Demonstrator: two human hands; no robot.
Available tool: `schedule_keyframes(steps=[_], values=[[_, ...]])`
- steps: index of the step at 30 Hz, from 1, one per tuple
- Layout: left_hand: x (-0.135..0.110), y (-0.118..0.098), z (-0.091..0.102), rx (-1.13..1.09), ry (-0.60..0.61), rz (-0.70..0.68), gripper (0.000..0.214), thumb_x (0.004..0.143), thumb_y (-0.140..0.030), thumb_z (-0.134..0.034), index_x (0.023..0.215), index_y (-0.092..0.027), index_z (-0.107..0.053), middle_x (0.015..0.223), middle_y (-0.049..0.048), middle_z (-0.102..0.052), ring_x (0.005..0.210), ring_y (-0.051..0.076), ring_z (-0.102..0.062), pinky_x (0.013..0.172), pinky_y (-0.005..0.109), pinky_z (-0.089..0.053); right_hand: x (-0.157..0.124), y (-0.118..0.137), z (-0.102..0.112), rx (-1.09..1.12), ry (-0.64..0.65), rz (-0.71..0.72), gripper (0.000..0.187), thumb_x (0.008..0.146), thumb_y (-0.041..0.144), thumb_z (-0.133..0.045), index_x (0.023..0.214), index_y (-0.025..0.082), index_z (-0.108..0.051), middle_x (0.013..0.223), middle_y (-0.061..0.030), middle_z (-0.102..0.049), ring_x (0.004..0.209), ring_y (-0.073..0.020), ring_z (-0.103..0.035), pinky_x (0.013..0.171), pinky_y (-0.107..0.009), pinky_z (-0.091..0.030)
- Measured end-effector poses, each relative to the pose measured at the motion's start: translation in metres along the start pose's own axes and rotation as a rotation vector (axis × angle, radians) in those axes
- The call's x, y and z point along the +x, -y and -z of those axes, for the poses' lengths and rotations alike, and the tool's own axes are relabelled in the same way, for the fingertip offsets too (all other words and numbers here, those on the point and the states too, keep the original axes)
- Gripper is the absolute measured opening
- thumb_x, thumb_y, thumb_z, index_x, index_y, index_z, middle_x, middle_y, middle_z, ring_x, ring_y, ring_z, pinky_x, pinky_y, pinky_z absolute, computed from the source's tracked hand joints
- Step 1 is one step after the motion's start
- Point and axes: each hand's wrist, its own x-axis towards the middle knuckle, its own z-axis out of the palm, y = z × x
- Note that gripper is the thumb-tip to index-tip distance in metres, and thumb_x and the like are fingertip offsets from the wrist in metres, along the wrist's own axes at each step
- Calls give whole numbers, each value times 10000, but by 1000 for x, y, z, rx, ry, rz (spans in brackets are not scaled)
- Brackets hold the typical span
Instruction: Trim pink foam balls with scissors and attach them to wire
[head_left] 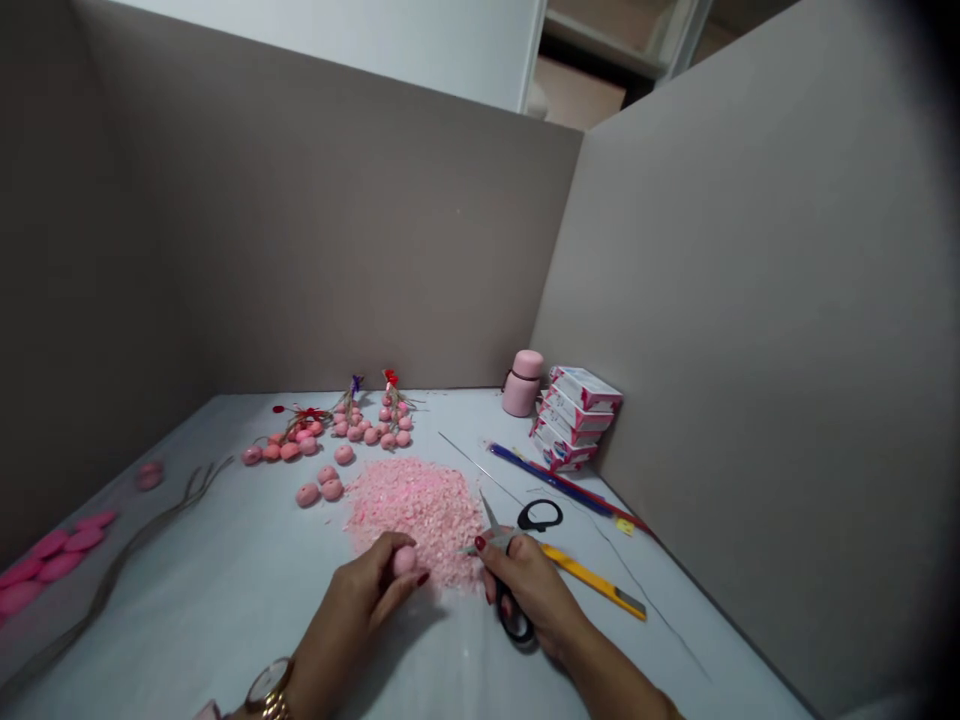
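Observation:
Between the thumb and fingers of my left hand (pixel 379 582) is a small round pink ball (pixel 405 561). My right hand (pixel 529 585) grips a pair of scissors with black handles (pixel 491 515). Their blades are spread and point left toward the ball, a short gap away from it. Both hands are at the near side of a heap of pink shavings (pixel 416 500), which covers the middle of the table. Several more pink balls (pixel 331 489) with dark spots sit just left of the heap.
Strung bundles of pink balls (pixel 371 433) lie behind the heap. Flat pink pieces (pixel 60 567) and twine (pixel 124 560) are at left. To the right are a yellow tool (pixel 592 580), a thin wire, blue and red rods (pixel 551 480), stacked boxes (pixel 577 415) and a pink flask (pixel 523 385). Grey partitions (pixel 337 240) enclose the table.

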Motion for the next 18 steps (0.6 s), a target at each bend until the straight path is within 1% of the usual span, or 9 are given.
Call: schedule_keyframes(steps=[2, 4, 6, 7, 9, 11, 14, 16, 18], values=[[-1, 1, 1, 51, -1, -121, 204, 877, -395, -480, 989, -240, -552, 917, 32, -653, 818, 196, -622, 725, 277, -459, -5, 0, 10, -37, -46, -11, 438, 741, 597, -530, 662, 168, -499, 397, 83, -477, 260, -24, -313, 276, -134, -182], [-2, 2, 0, 103, -67, -213, 216, 880, -345, -489, 1063, -244, -540, 999, 52, -629, 895, 203, -607, 761, 280, -455, -13, -1, 22, -71, -96, -29, 395, 754, 568, -519, 683, 181, -475, 415, 89, -483, 259, -24, -315, 277, -133, -189], [-5, 1, -2, 128, -125, -250, 223, 879, -294, -494, 1093, -232, -502, 949, 47, -623, 834, 191, -607, 718, 273, -459, -23, -5, 32, -111, -126, -56, 348, 749, 523, -527, 681, 188, -458, 427, 84, -495, 260, -26, -325, 279, -137, -201], [-7, -1, -3, 130, -131, -264, 188, 877, -275, -496, 1058, -224, -499, 897, 36, -619, 786, 180, -602, 692, 268, -458, -28, -8, 37, -133, -131, -72, 323, 737, 495, -539, 675, 190, -453, 429, 78, -501, 259, -29, -332, 280, -143, -213], [-11, -8, -5, 123, -95, -310, 114, 870, -279, -515, 962, -213, -508, 833, 21, -608, 737, 169, -588, 671, 264, -453, -36, -13, 43, -183, -138, -98, 268, 703, 434, -562, 686, 195, -443, 449, 77, -507, 264, -41, -359, 287, -158, -250], [-15, -17, -8, 118, -12, -356, 115, 865, -319, -528, 890, -207, -531, 817, 25, -610, 739, 173, -582, 682, 273, -450, -43, -17, 48, -240, -156, -94, 225, 684, 382, -557, 714, 212, -412, 486, 92, -490, 291, -60, -408, 308, -175, -289], [-22, -28, -13, 115, 83, -340, 152, 856, -343, -536, 839, -195, -561, 789, 35, -608, 718, 181, -567, 672, 289, -443, -47, -21, 52, -370, -191, -49, 180, 700, 334, -525, 742, 233, -382, 520, 109, -447, 337, -83, -444, 345, -194, -294], [-27, -32, -15, 106, 102, -311, 126, 852, -315, -543, 860, -191, -564, 820, 43, -603, 759, 190, -562, 699, 299, -437, -49, -20, 54, -502, -217, -9, 146, 700, 297, -540, 748, 228, -420, 519, 101, -441, 371, -96, -442, 387, -211, -287], [-32, -34, -16, 88, 113, -293, 117, 840, -292, -561, 903, -194, -556, 859, 43, -602, 799, 190, -560, 716, 297, -435, -52, -17, 55, -659, -255, 41, 112, 689, 259, -576, 708, 219, -474, 528, 67, -475, 465, -125, -470, 454, -231, -271]])
